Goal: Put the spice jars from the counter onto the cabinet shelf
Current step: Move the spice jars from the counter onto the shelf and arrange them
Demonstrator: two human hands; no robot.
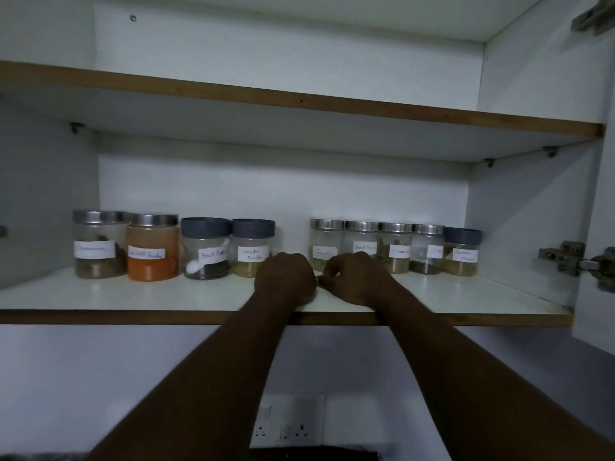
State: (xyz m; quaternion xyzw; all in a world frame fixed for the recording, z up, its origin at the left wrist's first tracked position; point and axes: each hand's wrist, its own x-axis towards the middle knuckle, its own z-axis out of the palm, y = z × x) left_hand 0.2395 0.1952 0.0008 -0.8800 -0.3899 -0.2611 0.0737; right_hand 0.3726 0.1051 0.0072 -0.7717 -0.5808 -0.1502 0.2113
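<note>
Several labelled spice jars stand in a row at the back of the white cabinet shelf. On the left are a brown spice jar, an orange powder jar, a black pepper jar and a coriander powder jar. On the right, several smaller jars run from a steel-lidded jar to a grey-lidded one. My left hand rests curled on the shelf before the gap between the two groups, holding nothing. My right hand lies beside it with bent fingers, its thumb touching the left hand, just before the small jars.
An upper shelf hangs low over the jars. The open cabinet door with its hinge stands at the right. A wall socket plate sits below the cabinet. The shelf's front strip to either side of my hands is bare.
</note>
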